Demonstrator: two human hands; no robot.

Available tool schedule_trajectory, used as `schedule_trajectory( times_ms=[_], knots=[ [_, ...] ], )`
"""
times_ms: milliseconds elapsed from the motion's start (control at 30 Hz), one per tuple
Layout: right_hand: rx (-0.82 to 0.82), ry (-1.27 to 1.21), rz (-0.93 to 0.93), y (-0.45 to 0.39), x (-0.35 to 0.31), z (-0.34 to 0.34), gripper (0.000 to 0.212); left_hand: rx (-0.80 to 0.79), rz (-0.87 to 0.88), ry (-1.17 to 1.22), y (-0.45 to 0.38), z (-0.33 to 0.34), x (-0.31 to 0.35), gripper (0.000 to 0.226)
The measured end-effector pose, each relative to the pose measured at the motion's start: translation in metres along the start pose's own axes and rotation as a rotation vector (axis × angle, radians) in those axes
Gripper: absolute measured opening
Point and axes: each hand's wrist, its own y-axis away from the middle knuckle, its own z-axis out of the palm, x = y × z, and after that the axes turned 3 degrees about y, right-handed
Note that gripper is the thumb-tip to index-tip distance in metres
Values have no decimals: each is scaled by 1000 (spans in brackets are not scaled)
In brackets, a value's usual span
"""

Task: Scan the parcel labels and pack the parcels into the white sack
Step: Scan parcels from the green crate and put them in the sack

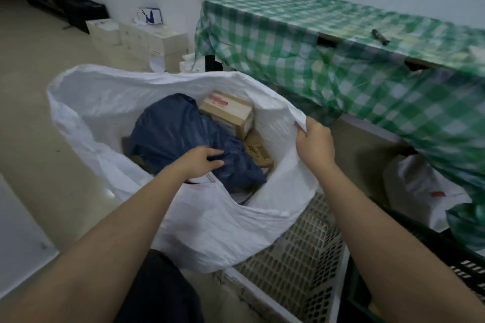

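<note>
The white sack [105, 102] stands open on the floor in the middle of the view. Inside lie a dark blue plastic parcel [170, 134] and two cardboard boxes, one at the back [228, 110] and one lower right [258, 151]. My left hand [202, 162] reaches into the sack and lies on the near end of the blue parcel, fingers bent over its crumpled plastic. My right hand [315, 143] grips the sack's right rim and holds it up.
A table under a green checked cloth [354, 60] stands at the right, with a dark small object [379, 37] on it. A white perforated crate [296, 257] sits below the sack. White boxes [136, 42] are stacked by the back wall. Another white bag [425, 191] lies under the table.
</note>
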Motion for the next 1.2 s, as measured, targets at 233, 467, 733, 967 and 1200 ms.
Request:
schedule_trajectory(
  times_ms=[233, 467, 733, 967, 1200],
  knots=[
    [-72, -205, 67, 25, 13, -12, 26, -104, -16, -436, 66, 14, -2, 86],
    [-117, -280, 35, 39, -3, -14, 42, -142, 16, -829, 90, 43, 1, 75],
    [-147, -245, 37, 49, -8, -11, 38, -97, 255, -785, 97, 62, -8, 78],
    [-112, -229, 69, 46, 0, -18, 30, 20, 433, -592, 92, 74, -7, 21],
    [-111, -203, 3, 33, -13, -18, 21, 463, 517, -302, 115, 38, 1, 11]
  ],
)
